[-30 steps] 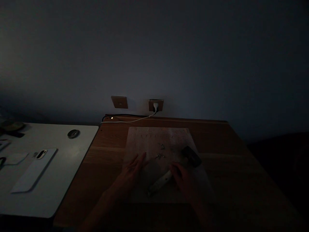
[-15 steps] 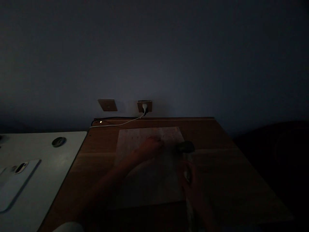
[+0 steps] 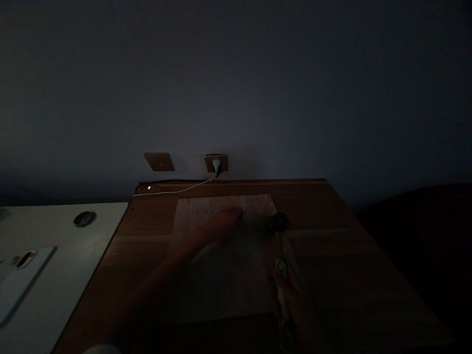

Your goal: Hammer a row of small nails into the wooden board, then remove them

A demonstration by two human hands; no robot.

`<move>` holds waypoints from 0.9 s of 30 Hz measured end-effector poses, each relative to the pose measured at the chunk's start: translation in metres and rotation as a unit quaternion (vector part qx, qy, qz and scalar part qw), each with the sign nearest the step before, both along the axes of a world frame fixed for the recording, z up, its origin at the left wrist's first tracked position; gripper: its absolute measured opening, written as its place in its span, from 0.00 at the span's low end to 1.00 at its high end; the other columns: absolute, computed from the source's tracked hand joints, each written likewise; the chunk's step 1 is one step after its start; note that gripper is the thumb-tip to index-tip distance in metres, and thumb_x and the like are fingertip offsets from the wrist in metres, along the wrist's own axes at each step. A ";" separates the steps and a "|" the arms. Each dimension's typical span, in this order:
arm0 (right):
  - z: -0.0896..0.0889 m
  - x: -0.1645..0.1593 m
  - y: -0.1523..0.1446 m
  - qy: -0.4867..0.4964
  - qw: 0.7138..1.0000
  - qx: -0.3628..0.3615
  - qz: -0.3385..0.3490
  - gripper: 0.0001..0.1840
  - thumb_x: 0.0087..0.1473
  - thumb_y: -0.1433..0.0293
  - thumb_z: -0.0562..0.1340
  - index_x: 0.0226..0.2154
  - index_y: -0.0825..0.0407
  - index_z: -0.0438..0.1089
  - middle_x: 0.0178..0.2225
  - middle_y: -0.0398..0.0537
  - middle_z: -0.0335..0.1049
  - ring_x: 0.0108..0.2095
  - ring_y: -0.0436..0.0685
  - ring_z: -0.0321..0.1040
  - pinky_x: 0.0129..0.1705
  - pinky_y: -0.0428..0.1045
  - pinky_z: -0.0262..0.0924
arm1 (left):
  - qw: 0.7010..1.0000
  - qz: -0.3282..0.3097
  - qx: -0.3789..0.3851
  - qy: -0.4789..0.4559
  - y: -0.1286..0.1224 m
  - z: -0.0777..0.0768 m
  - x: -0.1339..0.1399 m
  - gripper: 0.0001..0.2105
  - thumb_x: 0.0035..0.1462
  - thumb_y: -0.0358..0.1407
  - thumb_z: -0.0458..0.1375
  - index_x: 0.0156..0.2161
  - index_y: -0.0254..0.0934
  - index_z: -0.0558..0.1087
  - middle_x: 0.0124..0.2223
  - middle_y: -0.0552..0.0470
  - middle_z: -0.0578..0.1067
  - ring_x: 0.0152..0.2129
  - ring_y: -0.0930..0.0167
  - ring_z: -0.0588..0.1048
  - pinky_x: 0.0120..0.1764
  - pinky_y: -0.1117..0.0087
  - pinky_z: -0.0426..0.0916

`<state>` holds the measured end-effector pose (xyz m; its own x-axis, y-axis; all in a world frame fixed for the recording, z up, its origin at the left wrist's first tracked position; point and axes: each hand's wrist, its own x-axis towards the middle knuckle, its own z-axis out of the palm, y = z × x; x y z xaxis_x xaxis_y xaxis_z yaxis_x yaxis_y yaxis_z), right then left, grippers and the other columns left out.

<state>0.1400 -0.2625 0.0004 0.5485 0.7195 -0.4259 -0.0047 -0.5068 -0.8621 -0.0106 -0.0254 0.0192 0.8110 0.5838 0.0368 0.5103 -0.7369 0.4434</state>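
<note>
A pale square board [image 3: 221,290] lies flat on the wooden table, with a row of small dark marks or nails near its far edge. My left hand [image 3: 224,222] rests over the far part of the board, fingers pinched together at its right side. Whatever the fingertips hold is too dark to make out. My right hand [image 3: 293,290] is wrapped round the light handle of a hammer [image 3: 279,222]. Its dark head is raised beside the board's right edge, to the right of my left hand and apart from it.
The wooden table [image 3: 354,275] meets a grey wall. A plugged-in white charger [image 3: 217,166] trails a cable along the table's back edge. On the white table [image 3: 73,275] at left lie a phone [image 3: 25,280] and a round dark object [image 3: 84,219]. The room is dim.
The hammer and my right hand have shifted slightly left, and more of the handle shows. My left hand stays at nearly the same spot on the board. The view has turned a little.
</note>
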 end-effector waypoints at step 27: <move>0.029 0.015 0.024 0.058 0.997 -0.020 -0.049 0.36 0.46 0.34 0.61 0.42 0.45 0.66 0.17 0.30 0.56 0.13 0.46 0.53 0.13 0.42 0.49 | 0.925 0.107 -0.216 -0.294 0.064 -0.041 0.031 0.08 0.56 0.31 0.63 0.42 0.32 0.77 0.38 0.47 0.81 0.34 0.70 0.78 0.37 0.73 0.71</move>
<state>0.1550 -0.2384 0.0291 0.5609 0.6460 -0.5178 -0.1555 -0.5321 -0.8323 0.0207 0.0389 -0.0215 0.5895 0.7915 0.1615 0.1997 -0.3366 0.9202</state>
